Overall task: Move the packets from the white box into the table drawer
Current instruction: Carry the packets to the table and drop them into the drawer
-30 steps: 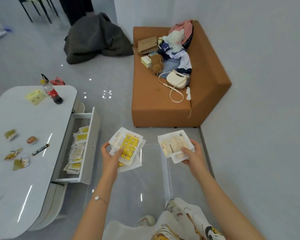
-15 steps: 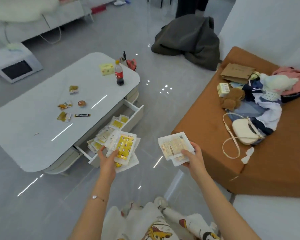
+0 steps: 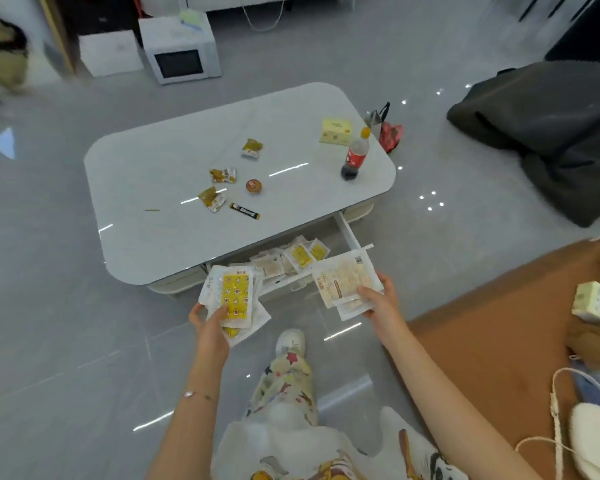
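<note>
My left hand (image 3: 211, 325) grips a stack of packets (image 3: 234, 294), the top one yellow with a white border. A second stack of pale printed packets (image 3: 343, 280) is held in my right hand (image 3: 378, 299). Both stacks hover just in front of the open table drawer (image 3: 355, 241), which is pulled out from the white coffee table (image 3: 174, 237). Several packets (image 3: 291, 259) lie inside the drawer. No white box of packets can be made out for certain.
On the table lie several snack wrappers (image 3: 222, 174), a dark stick sachet (image 3: 245, 211), a cola bottle (image 3: 355, 157) and a yellow packet (image 3: 336, 130). An orange sofa (image 3: 499, 334) stands at right, a dark heap (image 3: 548, 133) behind it, a white microwave (image 3: 179, 53) on the floor beyond.
The view has swung left, so the table and drawer now lie straight ahead. Both hands keep their stacks and are closer to the drawer front.
</note>
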Motion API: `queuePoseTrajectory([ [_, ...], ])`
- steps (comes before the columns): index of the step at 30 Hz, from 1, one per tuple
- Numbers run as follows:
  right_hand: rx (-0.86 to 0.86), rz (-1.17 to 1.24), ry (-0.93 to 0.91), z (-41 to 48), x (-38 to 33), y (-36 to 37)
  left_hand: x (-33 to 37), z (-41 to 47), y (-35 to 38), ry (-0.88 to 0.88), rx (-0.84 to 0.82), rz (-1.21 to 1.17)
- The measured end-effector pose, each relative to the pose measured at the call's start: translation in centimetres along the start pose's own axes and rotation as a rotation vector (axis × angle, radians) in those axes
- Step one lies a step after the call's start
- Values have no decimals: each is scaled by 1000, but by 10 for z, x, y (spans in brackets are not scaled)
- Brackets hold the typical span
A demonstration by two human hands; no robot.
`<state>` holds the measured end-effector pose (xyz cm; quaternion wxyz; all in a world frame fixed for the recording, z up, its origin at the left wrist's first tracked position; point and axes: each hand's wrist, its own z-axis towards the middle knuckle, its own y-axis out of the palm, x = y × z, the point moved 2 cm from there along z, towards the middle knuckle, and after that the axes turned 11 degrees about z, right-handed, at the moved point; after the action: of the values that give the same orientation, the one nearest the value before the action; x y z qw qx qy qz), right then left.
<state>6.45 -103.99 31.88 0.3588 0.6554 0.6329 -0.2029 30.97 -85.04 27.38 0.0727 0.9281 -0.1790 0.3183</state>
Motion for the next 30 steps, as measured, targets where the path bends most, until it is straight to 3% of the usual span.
queuePoseTrajectory([
  [10, -80, -199, 200, 174, -3, 67, 19, 125, 57, -92, 51, 66],
  [17, -67, -395, 332, 343, 94, 83, -56, 278, 97, -196, 75, 86],
  [22, -156, -554, 356, 451, 168, 95, -105, 379, 110, -220, 125, 84],
  [30, -156, -703, 298, 515, 238, 96, -163, 463, 109, -167, 271, 148],
])
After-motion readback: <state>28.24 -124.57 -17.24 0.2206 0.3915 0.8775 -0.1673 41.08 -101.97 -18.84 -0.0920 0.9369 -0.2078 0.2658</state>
